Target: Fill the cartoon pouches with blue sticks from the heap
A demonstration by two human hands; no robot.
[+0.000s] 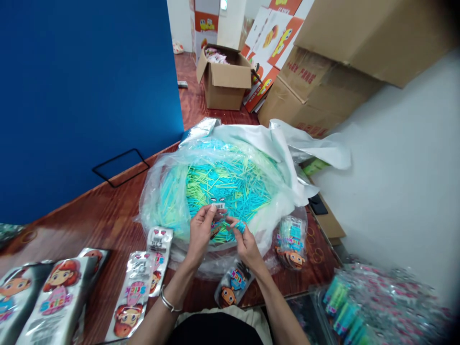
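My left hand [201, 231] pinches a small printed pouch [218, 206] with a pair of cartoon eyes and a barcode label at its top. Close beside it, my right hand [247, 244] closes around a small bunch of blue sticks [240, 226], near the pouch's lower part. Both hands are above the near side of a large clear plastic bag [153, 203], which lies wide open. Loose blue and green sticks [230, 179] fill it. Under my right forearm lies a printed pouch with an orange-haired character [232, 287]. Whether any sticks are inside the held pouch I cannot tell.
Stacks of flat pouches [59, 297] lie at the left. Right of the bag sits a bundle of pouches [293, 242]; rubber bands lie near it. A bin of filled packets [388, 302] stands lower right. Behind are an open carton [230, 79], stacked boxes and a blue panel [82, 96].
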